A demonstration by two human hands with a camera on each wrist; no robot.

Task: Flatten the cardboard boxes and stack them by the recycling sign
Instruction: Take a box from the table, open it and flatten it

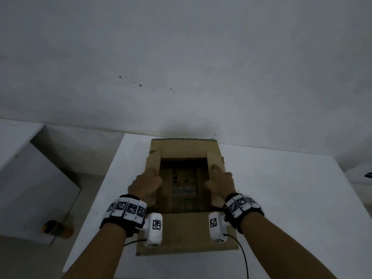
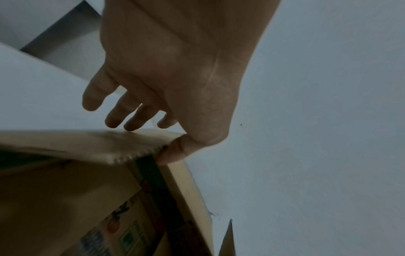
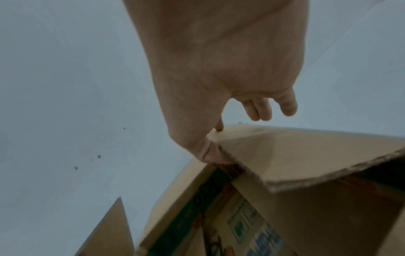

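- Cardboard box [image 1: 184, 146]: stands open-topped on the white table [image 1: 281, 188], its far side against the wall [image 1: 181, 57]. Printed panels show inside, at the bottom.
- Near flap [image 1: 185, 232]: folded outward toward the person, lying about level under the wrist cameras.
- Left hand [image 1: 146, 185]: pinches the left side flap [image 2: 92, 145], thumb [image 2: 175, 152] under its corner edge, fingers [image 2: 133, 121] loosely spread over the top.
- Right hand [image 1: 220, 183]: pinches the right side flap [image 3: 295, 152] in mirror fashion, thumb [image 3: 213, 154] at the cut edge, fingers above.
- Handling, as a judgement: corrugated board, light and stiff along the panels but weak at the scored folds; the exposed fluted edges may crush or tear if pulled hard. Best held near the flap corners, close to the creases, so the walls can be racked flat.
- No recycling sign is in view; an orange-and-dark object [image 1: 57, 228] lies on the floor at near left.
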